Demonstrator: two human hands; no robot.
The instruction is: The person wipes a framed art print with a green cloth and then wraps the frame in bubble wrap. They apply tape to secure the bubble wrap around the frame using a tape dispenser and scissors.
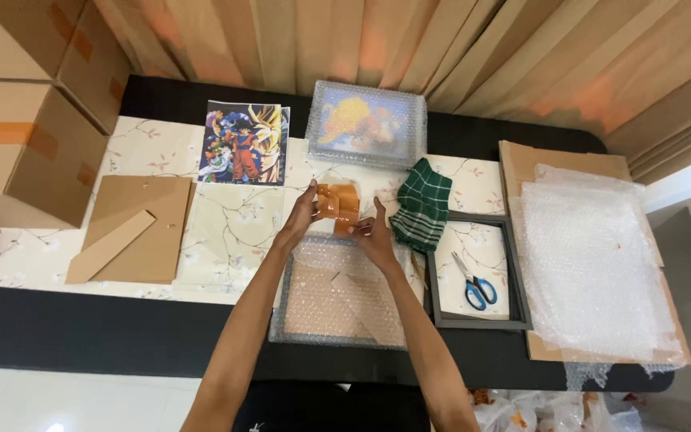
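Brown tape strip [337, 204] in two hands, left hand [301, 214], right hand [373, 234], one scissors [474, 286]

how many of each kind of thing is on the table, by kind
Bubble-wrapped frames: 2
Empty grey frame: 1
Frame backing board: 1
Cartoon print: 1
Scissors: 1
Green checked cloth: 1
Brown tape roll: 1
Bubble wrap stack: 1
Cardboard boxes: 2
Total: 11

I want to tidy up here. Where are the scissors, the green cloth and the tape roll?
Scissors [473, 286]: head view, where the blades meet the blue handles.
Green cloth [423, 204]: head view, middle of the checked fabric.
Tape roll [338, 205]: head view, brown side of the roll between the hands.
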